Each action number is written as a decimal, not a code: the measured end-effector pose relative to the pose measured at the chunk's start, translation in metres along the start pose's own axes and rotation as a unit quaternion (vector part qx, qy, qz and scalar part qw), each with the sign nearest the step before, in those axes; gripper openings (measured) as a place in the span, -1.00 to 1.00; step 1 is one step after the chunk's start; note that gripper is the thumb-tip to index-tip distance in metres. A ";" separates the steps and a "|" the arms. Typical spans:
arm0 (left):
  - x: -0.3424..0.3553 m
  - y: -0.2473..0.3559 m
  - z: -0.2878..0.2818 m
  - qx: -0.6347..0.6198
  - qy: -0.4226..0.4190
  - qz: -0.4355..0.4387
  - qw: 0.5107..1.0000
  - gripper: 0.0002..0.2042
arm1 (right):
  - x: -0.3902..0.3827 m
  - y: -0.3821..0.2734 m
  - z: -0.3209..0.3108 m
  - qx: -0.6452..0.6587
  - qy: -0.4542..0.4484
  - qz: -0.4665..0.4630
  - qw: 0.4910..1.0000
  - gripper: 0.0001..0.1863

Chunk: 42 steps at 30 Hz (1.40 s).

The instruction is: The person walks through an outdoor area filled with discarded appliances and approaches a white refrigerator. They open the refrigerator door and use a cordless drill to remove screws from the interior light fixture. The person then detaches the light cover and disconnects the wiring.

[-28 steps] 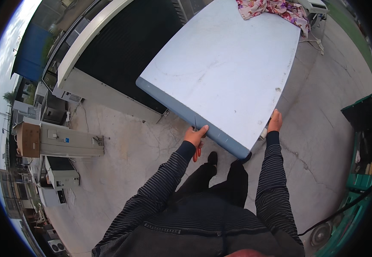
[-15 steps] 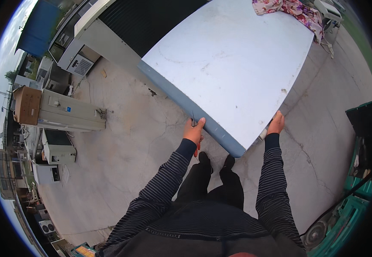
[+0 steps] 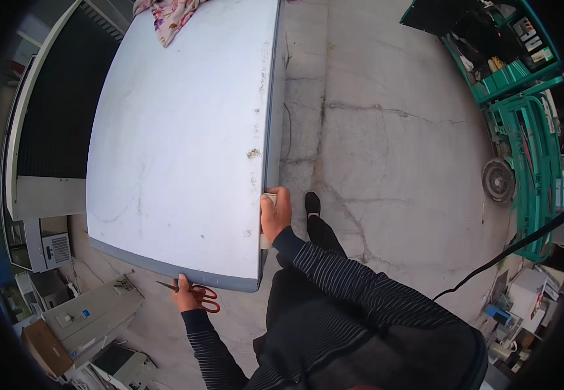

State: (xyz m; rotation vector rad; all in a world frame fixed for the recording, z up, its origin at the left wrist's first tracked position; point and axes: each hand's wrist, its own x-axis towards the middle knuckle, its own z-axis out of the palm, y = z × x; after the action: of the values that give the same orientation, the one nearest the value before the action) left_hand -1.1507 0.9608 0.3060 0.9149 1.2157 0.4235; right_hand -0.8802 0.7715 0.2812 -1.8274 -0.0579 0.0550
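Note:
A large white appliance (image 3: 171, 143) with a grey strip along its bottom edge fills the middle left, a flowered cloth (image 3: 170, 16) lying on its far end. My left hand (image 3: 184, 296) is closed around red-handled scissors (image 3: 205, 299) at that strip, the dark blades pointing left along it. My right hand (image 3: 275, 214) is gripping the appliance's right edge, fingers curled over a light part there that is partly hidden.
A dark-finned unit (image 3: 48, 136) stands left. Old appliances (image 3: 90, 315) and a cardboard box (image 3: 45, 344) lie lower left. At right are a green cart (image 3: 519, 175) with an open toolbox (image 3: 509, 71), a black cable (image 3: 503, 253), and more scrap (image 3: 522, 299). My foot (image 3: 312, 203) is on cracked concrete.
The view has swung round sharply, so the appliance now sits further left and upright in view. My right leg has stepped forward along its right side; both hands keep their grips.

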 end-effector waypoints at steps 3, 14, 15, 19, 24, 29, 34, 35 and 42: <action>-0.004 -0.001 -0.045 0.032 0.077 0.006 0.996 -0.77 | -0.051 -0.010 -0.005 -0.017 -0.094 0.023 0.995 -0.47; -0.124 0.112 0.186 0.057 0.161 0.134 0.976 -0.53 | 0.082 -0.071 -0.138 -0.060 -0.607 -0.008 0.792 -0.42; -0.129 0.122 0.238 0.053 0.112 0.109 0.986 -0.54 | 0.097 -0.080 -0.145 -0.046 -0.579 -0.058 0.812 -0.45; -0.098 0.088 0.409 0.103 -0.122 0.011 0.987 -0.48 | 0.206 -0.104 -0.199 -0.043 -0.491 -0.209 0.845 -0.59; -0.069 0.054 0.596 0.188 -0.311 0.015 0.931 -0.43 | 0.336 -0.092 -0.265 -0.060 -0.454 -0.148 0.876 -0.67; -0.046 0.044 0.781 0.193 -0.473 -0.018 0.859 -0.43 | 0.462 -0.085 -0.342 -0.075 -0.401 -0.042 0.912 -0.49; -0.067 0.093 0.968 0.367 -0.451 0.182 0.793 -0.27 | 0.599 -0.111 -0.395 0.026 -0.242 0.050 0.969 -0.86; -0.070 0.090 0.996 0.374 -0.355 0.389 0.763 -0.23 | 0.630 -0.100 -0.407 -0.005 -0.211 0.063 0.975 -0.89; -0.141 0.283 1.173 0.188 -0.851 0.211 0.442 -0.41 | 0.793 0.037 -0.464 -0.124 0.093 0.129 0.979 -0.86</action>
State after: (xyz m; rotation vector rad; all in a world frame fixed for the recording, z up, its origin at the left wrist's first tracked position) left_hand -0.0587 0.5911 0.6907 1.3406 -0.9245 -0.4984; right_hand -0.0566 0.3688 0.3574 -2.0721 0.3177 0.0609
